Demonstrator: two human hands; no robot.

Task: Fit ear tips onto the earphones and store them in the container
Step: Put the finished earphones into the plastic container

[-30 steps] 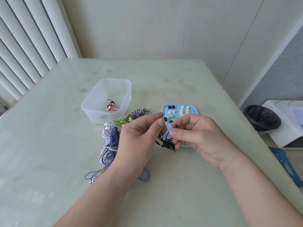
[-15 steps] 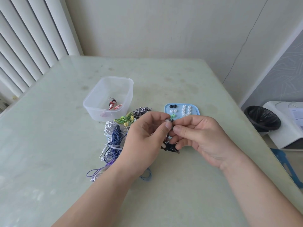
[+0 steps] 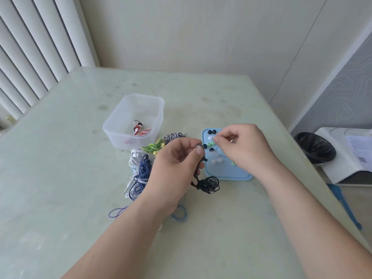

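A pale green table (image 3: 80,178) is seen from above, and on its far left part a clear container (image 3: 120,141) is set, in which one red-and-white pair of earphones (image 3: 138,128) is already laid. A blue tray (image 3: 227,172) is placed to the right of the middle, well apart from the container. Between the two a heap of spare coiled earphones (image 3: 141,168) is spread.

The left hand (image 3: 177,164) is raised just left of the tray, and a black earbud (image 3: 202,146) is pinched between its thumb and forefinger. The cord is let down from that hand to the black coil (image 3: 208,183), which is rested on the table at the tray's near left corner. The right hand (image 3: 245,146) is held over the tray with its fingertips (image 3: 216,140) drawn together above the far rows. Whether a tip is caught between them cannot be told.

The earbud's long axis is laid roughly level, and its front end is turned right, straight towards the right hand, with only a small gap left between them. The loose ear tips (image 3: 211,131) are set out directly under the right hand, so that hand is judged the nearer for picking and pressing on. The container is lain beyond the left hand, which is judged the nearer for storing
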